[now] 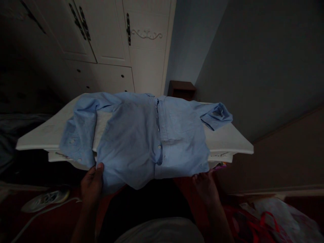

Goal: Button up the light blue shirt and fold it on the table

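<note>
A light blue button-up shirt (pixel 141 135) lies front side up across a small white table (pixel 227 138), its hem hanging over the near edge. My left hand (pixel 92 184) pinches the shirt's lower left hem corner, thumb on top. At the lower right hem corner my right hand (pixel 205 184) has its fingers curled on the cloth. The left sleeve (pixel 78 135) drapes down over the table's left part. The right sleeve (pixel 215 116) lies bunched toward the right.
A white wardrobe (pixel 111 40) with dark handles stands behind the table. A small brown stand (pixel 182 89) sits in the corner. A shoe (pixel 45 199) lies on the floor at left. A red and white bag (pixel 268 219) lies at lower right.
</note>
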The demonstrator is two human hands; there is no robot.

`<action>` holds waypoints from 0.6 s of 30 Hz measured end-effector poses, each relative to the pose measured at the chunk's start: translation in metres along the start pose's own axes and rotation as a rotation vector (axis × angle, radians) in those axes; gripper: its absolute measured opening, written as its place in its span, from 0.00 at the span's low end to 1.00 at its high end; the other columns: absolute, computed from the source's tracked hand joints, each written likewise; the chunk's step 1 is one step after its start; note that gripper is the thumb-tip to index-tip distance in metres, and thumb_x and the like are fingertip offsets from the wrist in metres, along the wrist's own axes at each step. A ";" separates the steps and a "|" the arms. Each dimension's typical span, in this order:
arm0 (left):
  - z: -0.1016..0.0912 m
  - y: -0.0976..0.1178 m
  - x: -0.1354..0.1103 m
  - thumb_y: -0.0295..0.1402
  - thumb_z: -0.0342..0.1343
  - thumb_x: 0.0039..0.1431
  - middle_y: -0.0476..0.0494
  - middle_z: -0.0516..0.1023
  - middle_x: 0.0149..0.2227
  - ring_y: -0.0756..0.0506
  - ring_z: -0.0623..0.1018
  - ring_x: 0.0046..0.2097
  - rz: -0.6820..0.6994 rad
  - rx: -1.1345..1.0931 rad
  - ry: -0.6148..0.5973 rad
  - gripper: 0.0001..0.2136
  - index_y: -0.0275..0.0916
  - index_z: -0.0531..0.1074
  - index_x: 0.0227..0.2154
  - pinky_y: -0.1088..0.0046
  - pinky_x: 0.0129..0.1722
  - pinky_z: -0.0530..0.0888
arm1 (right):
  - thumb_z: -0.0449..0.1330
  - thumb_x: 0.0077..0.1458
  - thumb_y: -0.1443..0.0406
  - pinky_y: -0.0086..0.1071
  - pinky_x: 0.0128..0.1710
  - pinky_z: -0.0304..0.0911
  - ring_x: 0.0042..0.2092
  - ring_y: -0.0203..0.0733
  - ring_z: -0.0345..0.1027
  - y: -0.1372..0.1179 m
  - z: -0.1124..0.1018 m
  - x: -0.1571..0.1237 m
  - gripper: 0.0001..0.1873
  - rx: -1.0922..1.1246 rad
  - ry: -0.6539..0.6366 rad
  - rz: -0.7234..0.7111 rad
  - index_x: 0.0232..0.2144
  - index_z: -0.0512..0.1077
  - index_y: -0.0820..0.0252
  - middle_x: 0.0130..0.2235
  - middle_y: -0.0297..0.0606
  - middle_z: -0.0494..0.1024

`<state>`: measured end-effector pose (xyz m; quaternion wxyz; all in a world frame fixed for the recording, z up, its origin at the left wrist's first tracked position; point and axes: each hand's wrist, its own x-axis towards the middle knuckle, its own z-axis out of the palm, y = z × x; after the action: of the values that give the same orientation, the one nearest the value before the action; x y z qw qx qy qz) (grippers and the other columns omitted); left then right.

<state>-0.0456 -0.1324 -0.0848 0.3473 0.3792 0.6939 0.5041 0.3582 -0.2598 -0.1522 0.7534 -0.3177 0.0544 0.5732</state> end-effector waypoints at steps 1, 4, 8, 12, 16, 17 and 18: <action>0.000 0.001 -0.001 0.56 0.61 0.43 0.52 0.66 0.22 0.48 0.67 0.29 0.011 0.019 -0.004 0.23 0.38 0.71 0.24 0.74 0.30 0.65 | 0.58 0.55 0.43 0.38 0.38 0.72 0.32 0.40 0.75 0.001 0.003 -0.003 0.23 -0.177 0.021 -0.061 0.26 0.74 0.55 0.27 0.34 0.79; -0.002 0.004 -0.003 0.59 0.59 0.43 0.53 0.61 0.21 0.49 0.64 0.28 0.040 0.061 -0.022 0.25 0.38 0.68 0.21 0.74 0.28 0.63 | 0.56 0.52 0.39 0.46 0.44 0.70 0.40 0.45 0.76 -0.002 0.012 -0.014 0.27 -0.415 0.019 -0.190 0.29 0.76 0.55 0.33 0.37 0.81; -0.005 -0.001 -0.001 0.60 0.56 0.45 0.53 0.62 0.21 0.49 0.64 0.27 0.078 0.101 -0.019 0.25 0.38 0.68 0.22 0.73 0.28 0.64 | 0.64 0.50 0.52 0.42 0.47 0.69 0.44 0.42 0.76 -0.026 0.004 -0.020 0.13 -0.431 0.048 -0.332 0.36 0.77 0.51 0.37 0.32 0.83; -0.005 -0.011 0.007 0.59 0.56 0.44 0.52 0.64 0.21 0.48 0.66 0.27 0.114 0.117 0.026 0.25 0.37 0.71 0.24 0.72 0.28 0.65 | 0.62 0.48 0.49 0.39 0.44 0.72 0.41 0.44 0.76 -0.047 -0.018 -0.017 0.16 -0.605 0.132 -0.506 0.33 0.76 0.52 0.34 0.33 0.83; -0.003 -0.012 0.012 0.57 0.56 0.44 0.52 0.65 0.21 0.47 0.68 0.28 0.077 0.131 0.096 0.24 0.37 0.71 0.24 0.70 0.29 0.67 | 0.62 0.46 0.50 0.44 0.44 0.71 0.45 0.54 0.75 -0.045 -0.023 -0.024 0.19 -0.949 0.045 -0.484 0.33 0.77 0.56 0.35 0.42 0.82; -0.003 -0.010 0.012 0.57 0.56 0.44 0.52 0.64 0.20 0.47 0.67 0.28 0.054 0.133 0.108 0.23 0.37 0.71 0.24 0.70 0.29 0.66 | 0.64 0.44 0.51 0.44 0.44 0.71 0.45 0.56 0.74 -0.043 -0.022 -0.028 0.18 -1.008 0.019 -0.484 0.33 0.77 0.57 0.34 0.42 0.82; -0.003 -0.008 0.011 0.56 0.56 0.44 0.53 0.64 0.20 0.47 0.67 0.28 0.031 0.134 0.107 0.23 0.37 0.71 0.24 0.70 0.29 0.67 | 0.65 0.42 0.52 0.44 0.43 0.71 0.44 0.57 0.74 -0.042 -0.019 -0.031 0.18 -1.080 -0.003 -0.499 0.33 0.77 0.57 0.34 0.43 0.82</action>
<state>-0.0552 -0.1258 -0.0928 0.2758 0.3846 0.7377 0.4815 0.3907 -0.3015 -0.1363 0.5971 -0.6583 -0.3226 0.3256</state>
